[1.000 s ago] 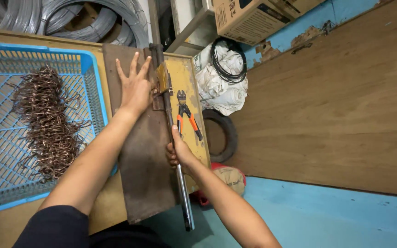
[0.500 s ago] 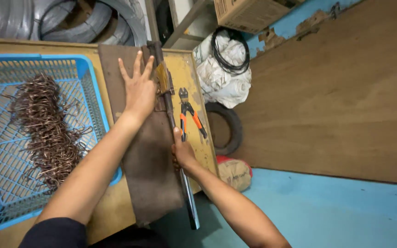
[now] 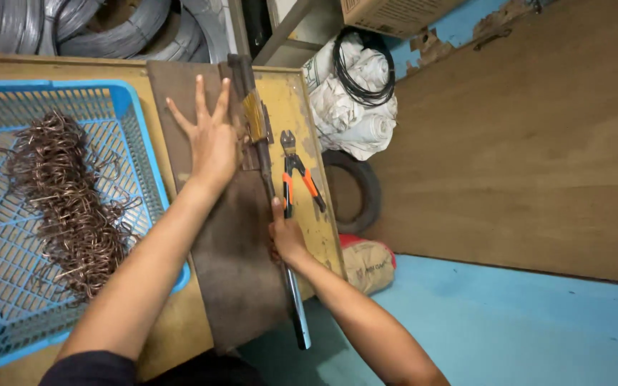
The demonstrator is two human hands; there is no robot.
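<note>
Left hand [image 3: 212,139] lies flat, fingers spread wide, pressing on the dark metal plate [image 3: 234,264] in the middle of the frame. Right hand [image 3: 287,239] is wrapped around the long lever bar [image 3: 280,236] that runs down the plate's right edge, just below centre. Just right of the bar, orange-handled cutters [image 3: 296,175] lie on the yellow bench [image 3: 309,143]. At the left edge, a blue basket [image 3: 148,164] holds a heap of bent brown wire pieces [image 3: 66,207]. Grey wire coils [image 3: 109,28] fill the upper left.
</note>
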